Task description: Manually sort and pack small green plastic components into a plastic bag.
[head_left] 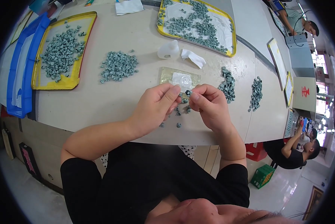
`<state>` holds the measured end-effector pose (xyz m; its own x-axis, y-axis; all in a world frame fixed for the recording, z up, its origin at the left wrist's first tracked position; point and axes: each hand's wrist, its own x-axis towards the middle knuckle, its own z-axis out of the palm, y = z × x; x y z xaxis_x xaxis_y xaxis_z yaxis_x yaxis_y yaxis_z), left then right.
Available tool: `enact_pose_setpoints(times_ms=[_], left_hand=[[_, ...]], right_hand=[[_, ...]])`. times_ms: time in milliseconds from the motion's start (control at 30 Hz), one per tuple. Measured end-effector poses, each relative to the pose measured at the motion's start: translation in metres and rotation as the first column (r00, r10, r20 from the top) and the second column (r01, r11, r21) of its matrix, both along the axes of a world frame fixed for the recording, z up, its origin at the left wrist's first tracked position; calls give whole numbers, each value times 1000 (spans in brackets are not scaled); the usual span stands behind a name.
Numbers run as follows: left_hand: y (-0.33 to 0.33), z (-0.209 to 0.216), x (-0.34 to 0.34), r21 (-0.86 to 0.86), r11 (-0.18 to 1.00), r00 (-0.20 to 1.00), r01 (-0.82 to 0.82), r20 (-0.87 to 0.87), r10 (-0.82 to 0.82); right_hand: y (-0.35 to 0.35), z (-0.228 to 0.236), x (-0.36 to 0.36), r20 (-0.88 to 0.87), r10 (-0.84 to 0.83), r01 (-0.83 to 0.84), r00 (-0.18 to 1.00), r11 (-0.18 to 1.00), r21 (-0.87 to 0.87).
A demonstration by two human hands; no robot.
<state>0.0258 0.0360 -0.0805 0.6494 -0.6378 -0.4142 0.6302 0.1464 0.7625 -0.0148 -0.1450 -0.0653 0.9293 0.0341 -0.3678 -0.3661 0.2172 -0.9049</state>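
Note:
Between my two hands, just above the table's near edge, is a small dark green piece [188,92]. The thumb and forefinger of my right hand [215,108] pinch it. My left hand [155,105] is closed close beside it, thumb against the fingers; whatever it grips is hidden. Beyond my fingertips lies a yellowish translucent slab [166,75] bearing a white cloth and a small clear round dish [186,81]. Several loose grey-green pieces [178,125] lie under and between my hands.
Heaps of grey-green pieces lie left [119,66] and right [227,85], with another heap [256,93] farther right. Yellow-rimmed trays [74,80] [233,41] hold more. A white plastic bottle [168,49] and folded tissue [193,58] stand beyond the slab. A blue bin [18,95] is far left; other people sit at right.

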Motion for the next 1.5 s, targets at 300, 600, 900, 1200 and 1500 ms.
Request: enact_pose_setpoints(times_ms=[300,600,900,1200,1500], left_hand=[[-3,1,-1,-4,1000,1000,-4,-1,4],[-2,4,-1,-71,997,996,-12,-85,6],[2,2,0,-47,998,999,34,-31,-36],[6,1,-2,-12,999,999,39,-21,-40],[7,-4,-15,-36,992,936,-119,329,124]], right_hand=[[4,2,-4,199,12,34,980,974,-226],[7,-8,2,743,499,418,446,618,-666],[6,-8,2,662,676,517,323,459,-722],[10,-12,2,642,715,541,277,436,-719],[22,-15,3,751,628,541,204,567,-621]])
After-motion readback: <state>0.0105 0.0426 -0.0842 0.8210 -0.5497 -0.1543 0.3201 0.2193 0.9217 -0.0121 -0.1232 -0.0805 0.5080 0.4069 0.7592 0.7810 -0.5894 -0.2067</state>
